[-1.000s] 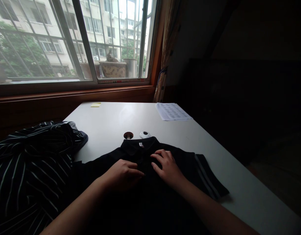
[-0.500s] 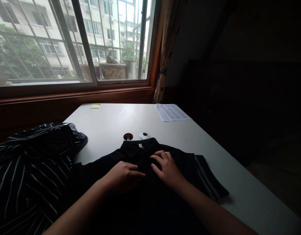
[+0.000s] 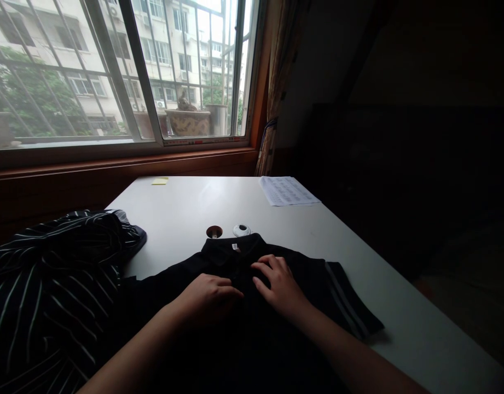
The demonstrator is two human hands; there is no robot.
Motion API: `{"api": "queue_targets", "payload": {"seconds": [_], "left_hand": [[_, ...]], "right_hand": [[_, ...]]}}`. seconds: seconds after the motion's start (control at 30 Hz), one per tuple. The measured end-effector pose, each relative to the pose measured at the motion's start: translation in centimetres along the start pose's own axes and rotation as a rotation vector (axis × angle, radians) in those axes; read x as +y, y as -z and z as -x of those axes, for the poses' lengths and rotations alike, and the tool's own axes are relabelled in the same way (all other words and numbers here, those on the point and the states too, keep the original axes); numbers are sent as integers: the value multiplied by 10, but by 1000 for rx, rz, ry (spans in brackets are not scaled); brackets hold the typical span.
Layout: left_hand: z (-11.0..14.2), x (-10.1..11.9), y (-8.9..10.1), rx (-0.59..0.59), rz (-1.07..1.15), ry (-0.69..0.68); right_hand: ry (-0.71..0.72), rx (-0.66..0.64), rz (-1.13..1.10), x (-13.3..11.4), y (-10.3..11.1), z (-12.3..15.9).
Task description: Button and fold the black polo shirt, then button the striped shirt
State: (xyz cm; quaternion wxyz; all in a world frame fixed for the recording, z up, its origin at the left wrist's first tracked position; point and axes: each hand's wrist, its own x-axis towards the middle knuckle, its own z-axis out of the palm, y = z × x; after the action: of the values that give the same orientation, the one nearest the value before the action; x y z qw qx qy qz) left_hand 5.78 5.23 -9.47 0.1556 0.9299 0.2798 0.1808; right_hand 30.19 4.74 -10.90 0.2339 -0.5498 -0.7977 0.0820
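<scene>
Under the left hand (image 3: 208, 295) and the right hand (image 3: 281, 282), a dark shirt (image 3: 252, 339) is spread out and not folded; whether its buttons are fastened is too dark to see. The left hand is half curled at the shirt's front; I cannot tell if it pinches cloth. The right is loosely open, bent fingers resting near the collar (image 3: 213, 249). The shirt covers the near part of the bench (image 3: 317, 235), collar toward the far edge. A striped cloth (image 3: 58, 284) is heaped at the left edge.

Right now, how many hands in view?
2: left hand over the black shirt, below its collar; right hand opposite, nearer the grey-striped sleeve. No others show; the room's right side is dark.
</scene>
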Motion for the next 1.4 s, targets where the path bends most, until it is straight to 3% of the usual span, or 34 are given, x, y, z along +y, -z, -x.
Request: {"api": "queue_targets", "payload": {"seconds": [1.0,1.4], "left_hand": [[1,-9,-15,51,-186,43],[2,-13,-17,123,-222,103]], "right_hand": [[-2,-5,20,0,-1,1],[-1,-10,18,1,-1,0]]}}
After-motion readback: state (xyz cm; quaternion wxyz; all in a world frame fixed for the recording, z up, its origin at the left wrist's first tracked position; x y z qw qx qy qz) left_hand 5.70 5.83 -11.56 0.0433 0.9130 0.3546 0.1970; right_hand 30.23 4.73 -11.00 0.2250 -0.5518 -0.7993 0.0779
